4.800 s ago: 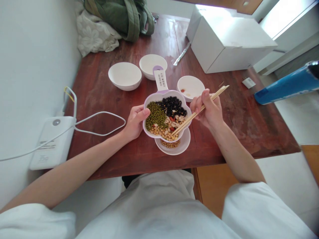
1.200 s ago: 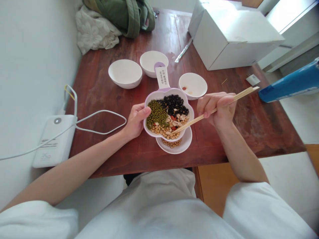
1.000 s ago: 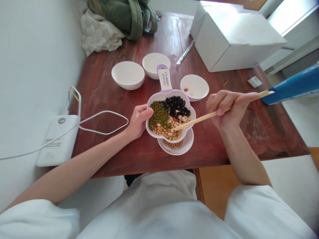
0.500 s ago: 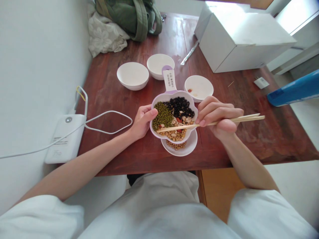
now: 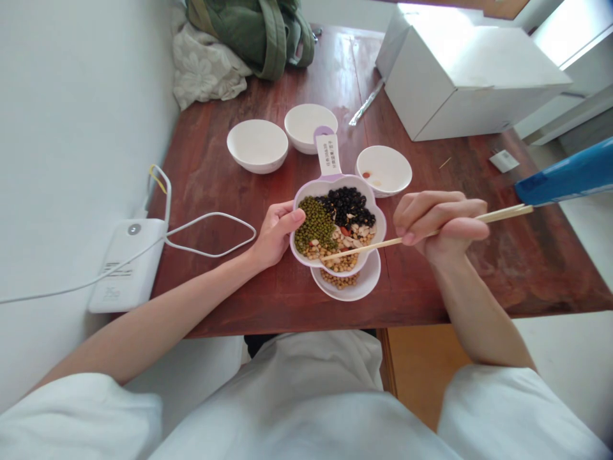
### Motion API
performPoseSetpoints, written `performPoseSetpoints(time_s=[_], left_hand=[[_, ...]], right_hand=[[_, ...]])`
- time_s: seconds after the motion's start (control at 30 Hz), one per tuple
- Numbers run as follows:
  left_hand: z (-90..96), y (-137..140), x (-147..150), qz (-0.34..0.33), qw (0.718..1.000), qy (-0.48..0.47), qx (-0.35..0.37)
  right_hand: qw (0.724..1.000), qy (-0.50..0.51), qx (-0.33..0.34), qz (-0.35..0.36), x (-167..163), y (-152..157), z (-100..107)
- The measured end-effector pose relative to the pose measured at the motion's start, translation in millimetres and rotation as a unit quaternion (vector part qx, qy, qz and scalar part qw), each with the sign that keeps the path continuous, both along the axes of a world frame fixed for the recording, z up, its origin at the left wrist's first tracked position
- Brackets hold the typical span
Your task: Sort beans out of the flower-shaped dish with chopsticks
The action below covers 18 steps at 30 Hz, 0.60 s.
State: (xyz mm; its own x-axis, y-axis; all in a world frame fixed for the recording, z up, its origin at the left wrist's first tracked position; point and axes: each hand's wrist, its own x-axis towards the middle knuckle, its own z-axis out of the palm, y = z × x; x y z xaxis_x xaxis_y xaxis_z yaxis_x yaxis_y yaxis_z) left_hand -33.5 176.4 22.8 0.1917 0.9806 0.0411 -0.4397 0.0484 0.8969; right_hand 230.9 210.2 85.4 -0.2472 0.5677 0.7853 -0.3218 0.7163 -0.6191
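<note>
My left hand [image 5: 279, 234] grips the left rim of a purple-edged, flower-shaped dish [image 5: 382, 220] with a labelled handle, its thumb over the edge. Inside the dish lie green mung beans [image 5: 315, 223], black beans [image 5: 348, 206], yellow soybeans [image 5: 345, 262] and pale flat pieces with a few red bits. Closed round a pair of wooden chopsticks [image 5: 378, 245], my right hand [image 5: 438, 223] is to the right of the dish, the tips over the soybeans. Partly hidden below the dish is a white bowl [image 5: 370, 281] with soybeans in it.
Two white bowls [image 5: 257, 147] stand behind the dish, and another white bowl [image 5: 383, 167] with a red bit and pale pieces is at right. A white power bank [image 5: 125, 265] with a cable lies left. Further back are a green bag [image 5: 239, 32], a white box [image 5: 469, 83] and a blue object [image 5: 565, 172].
My right hand has moved to the right, away from the dish rim, drawing the chopstick tips rightward across the soybeans. My left hand and the dish stay nearly still.
</note>
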Motion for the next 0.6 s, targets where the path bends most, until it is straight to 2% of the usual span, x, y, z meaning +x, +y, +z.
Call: performPoseSetpoints(time_s=[0.13,0.37,0.6], left_hand=[[-0.2,-0.6,-0.2,0.001,1.0,0.001,-0.004],[0.1,-1.0,0.5,-0.003,1.0,0.006,0.002],[0.3,-0.8,0.2,0.0,1.0,-0.001,-0.01]], right_hand=[[0.999,0.032,-0.006,-0.015,-1.0,4.2,-1.7],[0.999,-0.049,-0.002,-0.009,2.9,2.3,-3.3],[0.999,0.003,-0.022,-0.038,6.1,8.3,-3.5]])
